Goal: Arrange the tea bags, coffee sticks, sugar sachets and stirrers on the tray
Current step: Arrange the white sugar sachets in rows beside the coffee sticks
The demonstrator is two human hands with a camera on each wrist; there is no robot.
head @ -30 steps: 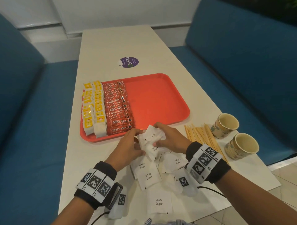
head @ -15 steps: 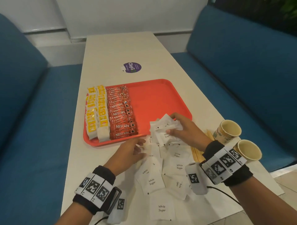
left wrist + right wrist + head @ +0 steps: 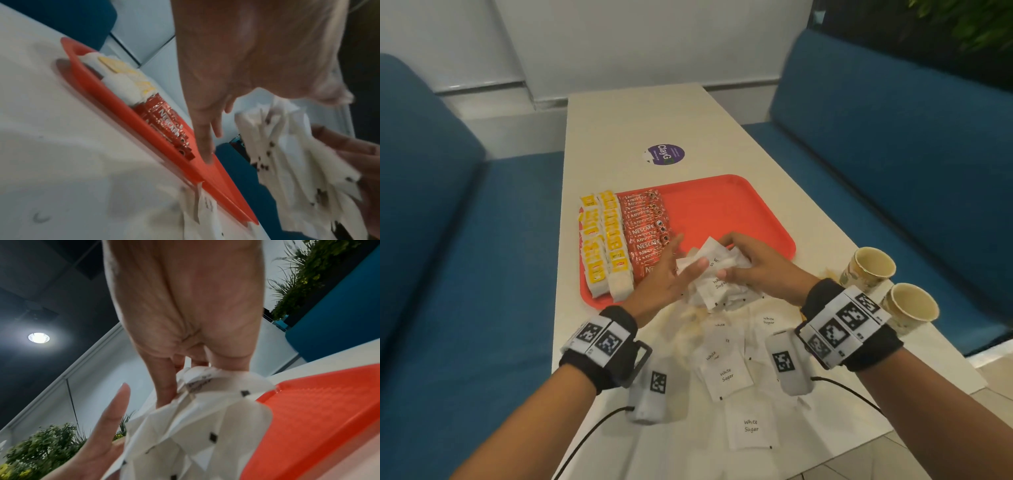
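My right hand (image 3: 722,257) grips a bunch of white sugar sachets (image 3: 714,260) just above the near edge of the red tray (image 3: 722,212). My left hand (image 3: 690,251) is beside the bunch with straight fingers, its thumb against the paper. In the left wrist view the left fingers (image 3: 205,142) point down at the tray rim (image 3: 127,116). On the tray's left part lie rows of yellow tea bags (image 3: 602,246) and red coffee sticks (image 3: 647,233). More sugar sachets (image 3: 726,373) lie loose on the table near me. My right wrist hides most of the stirrers.
Two paper cups (image 3: 869,267) (image 3: 911,306) stand at the table's right edge beside my right wrist. A round purple sticker (image 3: 664,154) lies beyond the tray. Blue benches flank the narrow white table (image 3: 619,120). The tray's right half is bare.
My right hand has carried the bunch of sachets forward to the tray's near edge. My left hand has left the loose sachets on the table and come up beside the bunch.
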